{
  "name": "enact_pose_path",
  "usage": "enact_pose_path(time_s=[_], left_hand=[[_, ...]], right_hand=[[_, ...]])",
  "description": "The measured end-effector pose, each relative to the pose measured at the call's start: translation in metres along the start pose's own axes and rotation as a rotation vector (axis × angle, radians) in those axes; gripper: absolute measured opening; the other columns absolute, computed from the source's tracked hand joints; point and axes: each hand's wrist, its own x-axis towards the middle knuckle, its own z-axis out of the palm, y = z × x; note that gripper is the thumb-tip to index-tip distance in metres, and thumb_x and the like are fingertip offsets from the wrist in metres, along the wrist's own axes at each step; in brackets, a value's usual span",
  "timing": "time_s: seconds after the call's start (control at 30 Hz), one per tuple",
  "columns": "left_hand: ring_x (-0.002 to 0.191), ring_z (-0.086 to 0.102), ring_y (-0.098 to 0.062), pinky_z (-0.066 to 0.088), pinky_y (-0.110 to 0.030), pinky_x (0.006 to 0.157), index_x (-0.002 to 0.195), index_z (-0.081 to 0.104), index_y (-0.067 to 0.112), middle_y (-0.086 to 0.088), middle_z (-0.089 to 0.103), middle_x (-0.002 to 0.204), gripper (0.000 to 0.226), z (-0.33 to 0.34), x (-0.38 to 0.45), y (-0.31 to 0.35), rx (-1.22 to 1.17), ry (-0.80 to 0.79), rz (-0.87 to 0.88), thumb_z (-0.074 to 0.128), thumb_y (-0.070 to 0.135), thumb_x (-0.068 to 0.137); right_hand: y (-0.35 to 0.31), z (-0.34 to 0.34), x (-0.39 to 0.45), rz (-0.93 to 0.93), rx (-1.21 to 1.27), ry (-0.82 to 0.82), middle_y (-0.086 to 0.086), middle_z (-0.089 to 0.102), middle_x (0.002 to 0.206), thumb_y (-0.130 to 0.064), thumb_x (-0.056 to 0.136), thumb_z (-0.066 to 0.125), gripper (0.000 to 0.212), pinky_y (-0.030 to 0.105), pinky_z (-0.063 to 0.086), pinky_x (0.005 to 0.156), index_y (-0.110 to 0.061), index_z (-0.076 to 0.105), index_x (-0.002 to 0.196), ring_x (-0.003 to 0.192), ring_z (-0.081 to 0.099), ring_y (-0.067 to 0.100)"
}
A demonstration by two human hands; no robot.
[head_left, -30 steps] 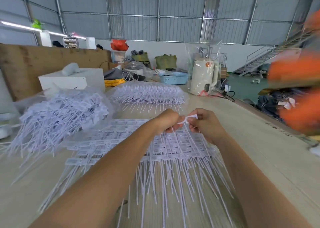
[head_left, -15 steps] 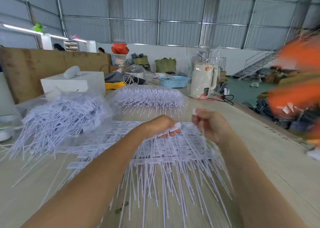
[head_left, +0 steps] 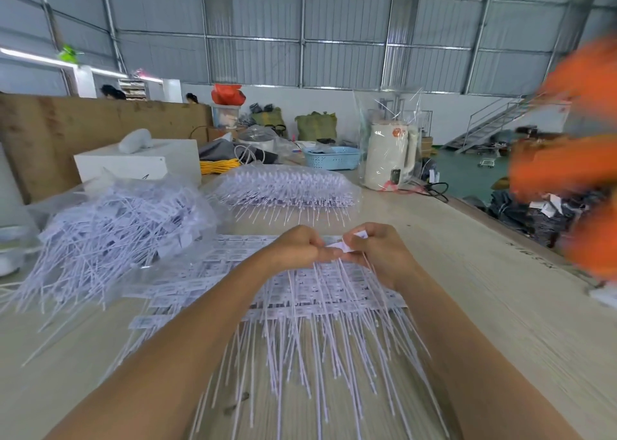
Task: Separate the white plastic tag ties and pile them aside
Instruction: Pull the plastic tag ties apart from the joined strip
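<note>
Thin white matt plastic tag ties [head_left: 320,312] are lying on the pale, matt, fine-grained wooden table [head_left: 500,306]. At 11 o'clock, glossy clear plastic bag [head_left: 187,199] is wrapping loose ties.

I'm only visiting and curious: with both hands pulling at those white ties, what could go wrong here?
1. The left hand and right hand both pinch one strip of tag ties; a sharp pull might tear a tag.
2. The hanging tails could snag the connected tag ties lying beneath.
3. The loose pile looks tangled already; more could slide off.
</note>
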Motion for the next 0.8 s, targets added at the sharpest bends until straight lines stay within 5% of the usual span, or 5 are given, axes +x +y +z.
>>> enact_pose_path(time_s=[0.27, 0.4, 0.5, 0.63, 0.8], left_hand=[[0.042, 0.043, -0.006, 0.034, -0.017, 0.045, 0.060, 0.063, 0.013, 0.004, 0.057, 0.052, 0.028, 0.009, -0.002, -0.008, -0.143, 0.131, 0.079, 0.068, 0.022, 0.086], [0.055, 0.056, -0.011, 0.046, -0.026, 0.061, 0.057, 0.060, 0.015, 0.000, 0.058, 0.058, 0.031, 0.016, -0.002, -0.007, -0.159, 0.161, 0.059, 0.064, 0.019, 0.088], [0.074, 0.061, -0.024, 0.050, -0.035, 0.078, 0.064, 0.061, 0.008, -0.008, 0.060, 0.071, 0.031, 0.017, -0.001, -0.002, -0.238, 0.153, 0.036, 0.056, 0.020, 0.093], [0.039, 0.043, -0.005, 0.030, -0.017, 0.043, 0.061, 0.056, 0.014, 0.009, 0.049, 0.039, 0.032, 0.011, -0.002, 0.002, -0.340, 0.139, -0.052, 0.056, 0.017, 0.093], [0.046, 0.047, -0.006, 0.034, -0.018, 0.046, 0.067, 0.059, 0.015, 0.009, 0.052, 0.045, 0.027, 0.001, -0.009, -0.004, -0.331, 0.143, -0.032, 0.057, 0.019, 0.093]], right_hand=[[0.003, -0.001, -0.003, 0.008, -0.141, -0.113, 0.019, 0.067, 0.080, 0.000, 0.087, 0.061, 0.008, 0.021, 0.055, 0.059, 0.006, 0.066, 0.084, 0.068, 0.067, 0.021], [0.004, 0.001, -0.004, -0.038, -0.276, -0.121, 0.015, 0.061, 0.068, 0.002, 0.088, 0.059, 0.014, 0.021, 0.054, 0.055, 0.001, 0.062, 0.075, 0.055, 0.063, 0.013], [0.004, 0.004, -0.004, -0.122, -0.352, -0.062, 0.012, 0.058, 0.063, 0.006, 0.088, 0.055, 0.014, 0.024, 0.056, 0.054, 0.000, 0.060, 0.076, 0.051, 0.059, 0.011], [0.005, 0.008, -0.003, -0.247, -0.449, 0.022, 0.009, 0.056, 0.062, 0.010, 0.085, 0.056, 0.015, 0.029, 0.058, 0.053, -0.001, 0.060, 0.075, 0.054, 0.059, 0.014], [-0.007, -0.023, 0.003, -0.253, -0.197, 0.277, 0.007, 0.055, 0.072, 0.003, 0.088, 0.056, 0.013, 0.030, 0.058, 0.058, -0.006, 0.056, 0.080, 0.052, 0.062, 0.011]])
